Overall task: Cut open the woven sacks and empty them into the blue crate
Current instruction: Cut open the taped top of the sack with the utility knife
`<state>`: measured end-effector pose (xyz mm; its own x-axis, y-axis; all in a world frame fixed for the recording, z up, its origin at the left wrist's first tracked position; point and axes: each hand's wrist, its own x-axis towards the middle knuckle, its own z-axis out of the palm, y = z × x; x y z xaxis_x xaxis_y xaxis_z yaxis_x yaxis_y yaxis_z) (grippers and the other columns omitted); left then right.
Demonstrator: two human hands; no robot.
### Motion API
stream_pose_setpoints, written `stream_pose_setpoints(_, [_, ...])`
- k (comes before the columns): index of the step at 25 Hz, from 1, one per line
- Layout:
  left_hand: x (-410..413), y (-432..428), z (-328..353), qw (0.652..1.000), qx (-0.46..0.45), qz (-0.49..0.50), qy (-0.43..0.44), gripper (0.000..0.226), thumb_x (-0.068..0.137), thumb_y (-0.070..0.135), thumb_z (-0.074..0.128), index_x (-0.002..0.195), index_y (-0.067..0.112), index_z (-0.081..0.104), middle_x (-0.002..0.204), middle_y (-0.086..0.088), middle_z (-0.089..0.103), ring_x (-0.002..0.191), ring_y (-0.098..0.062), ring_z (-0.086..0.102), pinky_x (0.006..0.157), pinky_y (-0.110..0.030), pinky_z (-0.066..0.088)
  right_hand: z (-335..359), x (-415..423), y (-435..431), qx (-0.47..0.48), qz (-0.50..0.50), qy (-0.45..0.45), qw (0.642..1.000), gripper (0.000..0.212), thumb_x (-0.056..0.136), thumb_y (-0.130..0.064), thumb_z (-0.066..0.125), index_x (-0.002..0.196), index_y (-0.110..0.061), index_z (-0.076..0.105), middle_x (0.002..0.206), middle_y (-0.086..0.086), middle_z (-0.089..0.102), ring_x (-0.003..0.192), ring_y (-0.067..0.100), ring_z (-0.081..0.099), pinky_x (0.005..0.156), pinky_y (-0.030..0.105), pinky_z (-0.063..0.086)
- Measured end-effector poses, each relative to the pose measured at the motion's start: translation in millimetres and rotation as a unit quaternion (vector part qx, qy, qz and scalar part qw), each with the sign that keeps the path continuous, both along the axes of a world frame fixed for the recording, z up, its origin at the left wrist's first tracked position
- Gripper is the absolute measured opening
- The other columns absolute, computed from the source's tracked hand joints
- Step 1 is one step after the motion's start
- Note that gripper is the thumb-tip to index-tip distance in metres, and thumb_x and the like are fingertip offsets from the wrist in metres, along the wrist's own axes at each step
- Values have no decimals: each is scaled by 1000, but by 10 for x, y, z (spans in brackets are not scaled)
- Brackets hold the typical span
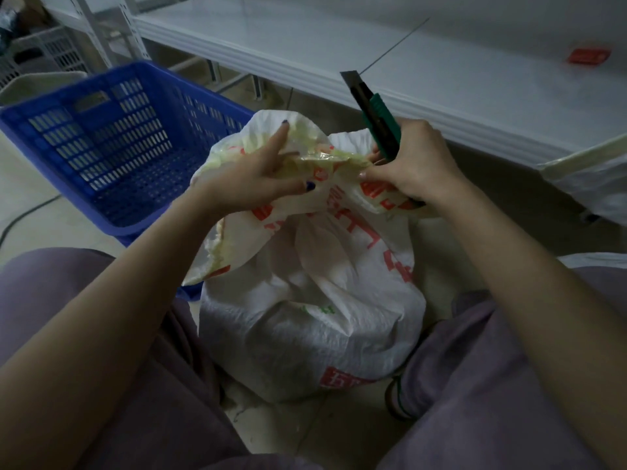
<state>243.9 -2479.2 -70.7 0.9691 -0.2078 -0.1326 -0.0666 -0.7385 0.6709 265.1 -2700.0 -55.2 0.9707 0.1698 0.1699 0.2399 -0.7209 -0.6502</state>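
A white woven sack [305,320] with red print stands on the floor between my knees, its top bunched and partly folded open. My left hand [258,178] grips the left side of the sack's mouth, its index finger stretched out over the fabric. My right hand [414,161] holds a green utility knife [376,120], its blade pointing up and away, and also pinches the right side of the sack's mouth. The blue crate [112,144] sits on the floor to the left, just behind the sack; it holds nothing that I can see.
A low white shelf [407,62] runs across the back, with an orange tag [588,56] on it. A white basket [44,52] stands at the far left. Another white sack [597,188] lies at the right edge. A dark cable [23,215] crosses the floor left of the crate.
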Motion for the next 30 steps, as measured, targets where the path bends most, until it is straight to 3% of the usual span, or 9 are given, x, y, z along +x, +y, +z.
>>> stream_pose_setpoints(2, [9,-103,-23,990,-132,28,-48,80,89,22,61,150,24,9,143,-7,41,128,-18,44,98,-30,44,-20,-6,-46,18,51,63,997,35,69,-20,84,89,-21,54,89,-7,64,77,2,62,64,16,48])
stream_pose_setpoints(4, [44,-148,-63,981,-174,23,-86,68,88,14,62,145,17,25,127,-9,54,112,-13,57,90,-28,52,-59,5,-123,41,94,126,987,36,68,-18,84,84,-23,53,92,-1,66,83,9,66,63,22,55])
stream_pose_setpoints(8, [49,-191,-79,986,-91,-3,-137,57,85,18,66,136,20,39,113,-1,56,96,-3,58,75,-7,48,-163,22,-245,29,109,156,981,34,70,-14,82,82,-21,51,86,-1,69,86,13,69,64,28,58])
stream_pose_setpoints(12, [38,-189,-23,992,-65,-38,-104,57,87,11,62,136,26,37,118,8,49,95,7,52,70,0,44,-143,46,-237,48,86,151,984,39,65,-11,85,83,-20,52,77,-4,69,73,6,68,67,29,58])
stream_pose_setpoints(15, [42,-155,0,994,-69,-52,-66,58,88,7,59,135,33,38,120,17,45,102,7,49,75,-3,47,-143,71,-149,40,64,118,990,44,63,-15,87,92,-17,54,79,-5,68,75,4,66,72,28,56])
stream_pose_setpoints(19, [30,-128,-17,996,-63,-48,-46,52,90,0,51,131,32,43,103,24,48,88,19,50,62,5,39,-168,121,-57,34,87,137,986,51,66,-23,85,106,-15,53,87,-3,68,83,7,66,75,26,53])
stream_pose_setpoints(24, [27,-15,-68,987,-140,6,-81,44,91,-3,50,130,12,38,110,-1,60,90,-1,62,71,-10,51,-262,196,-55,54,127,234,962,38,74,-22,78,103,-15,56,101,1,66,94,11,65,68,24,56])
stream_pose_setpoints(27, [13,7,-84,986,-143,-12,-89,45,90,-7,48,131,6,33,103,5,58,83,6,63,70,-11,51,-318,192,-17,77,148,246,955,25,78,-17,75,92,-17,55,93,1,63,85,11,66,64,21,56])
stream_pose_setpoints(30, [18,57,-92,986,-144,-15,-86,46,91,-6,48,131,8,32,106,8,58,90,4,63,71,-13,51,-287,188,23,91,134,196,967,28,75,-14,78,87,-16,53,79,-3,66,72,4,67,61,20,53])
